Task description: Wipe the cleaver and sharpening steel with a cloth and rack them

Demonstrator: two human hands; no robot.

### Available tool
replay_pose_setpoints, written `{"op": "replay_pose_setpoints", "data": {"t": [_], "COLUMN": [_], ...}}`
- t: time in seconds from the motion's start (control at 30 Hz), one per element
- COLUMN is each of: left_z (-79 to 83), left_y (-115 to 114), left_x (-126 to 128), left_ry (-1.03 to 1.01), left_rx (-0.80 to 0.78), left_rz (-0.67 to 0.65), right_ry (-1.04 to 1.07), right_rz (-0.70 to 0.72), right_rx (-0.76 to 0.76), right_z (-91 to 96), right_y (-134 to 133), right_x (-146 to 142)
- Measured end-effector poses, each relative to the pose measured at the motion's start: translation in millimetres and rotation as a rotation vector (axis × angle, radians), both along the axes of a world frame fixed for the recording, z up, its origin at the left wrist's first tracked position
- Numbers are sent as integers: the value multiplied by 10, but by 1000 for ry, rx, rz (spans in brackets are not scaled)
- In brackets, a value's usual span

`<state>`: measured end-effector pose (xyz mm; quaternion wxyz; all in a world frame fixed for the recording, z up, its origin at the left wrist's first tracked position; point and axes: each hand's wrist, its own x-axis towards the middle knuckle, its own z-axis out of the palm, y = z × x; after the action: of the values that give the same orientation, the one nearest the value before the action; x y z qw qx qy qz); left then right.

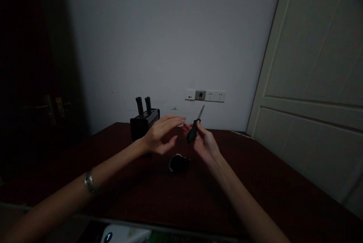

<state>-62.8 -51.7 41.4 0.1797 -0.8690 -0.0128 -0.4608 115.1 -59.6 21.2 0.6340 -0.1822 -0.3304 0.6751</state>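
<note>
— What did the hands have?
— The right hand was closed around the black handle of a knife, held above the desk with its blade pointing to one o'clock. The left hand was spread open and held nothing, fingertips just beside the handle.
— And around them?
— A knife block stood at ten o'clock from the left hand, which partly hid it. A small black-and-white object lay at six o'clock below the knife.

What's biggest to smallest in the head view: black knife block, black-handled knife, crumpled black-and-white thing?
1. black knife block
2. black-handled knife and crumpled black-and-white thing look alike: knife longer, thing wider.
</note>
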Motion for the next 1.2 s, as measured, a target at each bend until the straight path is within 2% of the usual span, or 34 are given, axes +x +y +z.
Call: {"op": "replay_pose_setpoints", "data": {"t": [0.1,0.23,0.37,0.5,0.6,0.7,0.83,0.93,1.07,1.13,1.2], "left_z": [100,139,88,139,346,679,1263,1815,2599,2927,3171], "left_y": [-94,-173,-151,-134,-190,-238,-113,133,577,822,1063], "left_x": [38,91,119,77,8,-67,-176,-292,-493,-599,-698], "left_ry": [-57,-39,8,-33,-59,-114,-325,-398,-481,-544,-698], "left_rx": [-45,-37,-31,-20,-37,-146,-311,-349,-323,-325,-334], "left_rz": [-11,-14,10,55,87,121,19,0,-34,-29,-41], "right_ry": [25,47,106,129,67,1,-141,-169,-171,-189,-217], "right_rz": [71,192,155,119,203,378,550,553,492,477,461], "right_rx": [-64,-132,-198,-122,-43,93,143,72,-74,-138,-201], "right_z": [148,204,208,280,398,518,509,334,-21,-208,-384], "right_y": [-134,-248,-250,-223,-243,-272,-216,-85,120,216,308], "right_x": [-63,-179,-284,-378,-433,-432,-340,-257,-136,-53,51]}}
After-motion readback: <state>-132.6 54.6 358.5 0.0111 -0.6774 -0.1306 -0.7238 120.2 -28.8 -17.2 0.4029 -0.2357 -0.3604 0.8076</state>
